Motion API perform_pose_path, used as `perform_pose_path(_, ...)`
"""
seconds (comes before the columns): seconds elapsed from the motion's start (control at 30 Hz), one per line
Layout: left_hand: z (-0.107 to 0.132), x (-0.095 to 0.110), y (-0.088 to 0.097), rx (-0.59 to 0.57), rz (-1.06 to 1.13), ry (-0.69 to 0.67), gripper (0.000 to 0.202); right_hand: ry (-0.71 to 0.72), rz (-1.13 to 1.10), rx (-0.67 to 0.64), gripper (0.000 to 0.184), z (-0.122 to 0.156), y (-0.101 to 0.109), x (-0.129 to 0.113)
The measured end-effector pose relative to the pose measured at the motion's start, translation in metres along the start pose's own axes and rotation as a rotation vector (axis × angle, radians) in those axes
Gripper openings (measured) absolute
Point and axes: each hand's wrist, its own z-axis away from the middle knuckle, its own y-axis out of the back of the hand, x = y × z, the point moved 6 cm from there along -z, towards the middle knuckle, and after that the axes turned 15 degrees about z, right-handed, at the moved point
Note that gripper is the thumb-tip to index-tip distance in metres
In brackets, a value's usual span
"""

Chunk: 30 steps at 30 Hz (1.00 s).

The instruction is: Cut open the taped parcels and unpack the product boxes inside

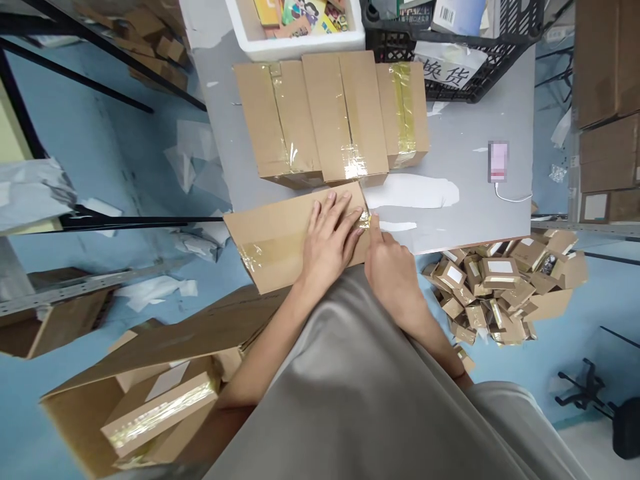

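A long brown cardboard box (280, 233) lies slanted along the table's front edge, close to my body. Clear yellowish packing tape runs over its top and down its ends. My left hand (327, 233) rests flat on the top near the right end, fingers spread. At that right end, my right hand (393, 270) touches the taped edge with its index finger stretched out. The other fingers are curled in, and whatever they may hold is hidden. Just beyond, three taped boxes stand side by side: left (280, 123), middle (345, 113) and right (404, 110).
Behind the boxes are a white bin (300, 48) of colourful items and a black crate (450, 37) of books. A phone (498, 161) charges on the grey table (480, 220). A large open carton (75, 420) stands lower left; small boxes (500, 287) pile on the floor, right.
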Motion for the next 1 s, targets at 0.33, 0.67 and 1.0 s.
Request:
perform_pose_path(0.33, 0.006, 0.002, -0.004, -0.004, 0.001, -0.023, 0.04, -0.019, 0.104, -0.071, 0.076, 0.029, -0.005, 0.005)
perform_pose_path(0.67, 0.002, 0.002, 0.0, -0.004, -0.011, 0.008, 0.045, 0.001, 0.087, -0.131, 0.076, 0.026, -0.01, 0.013)
perform_pose_path(1.0, 0.011, 0.001, 0.019, 0.105, 0.047, 0.065, 0.045, 0.037, -0.073, -0.039, 0.069, 0.056, -0.016, 0.038)
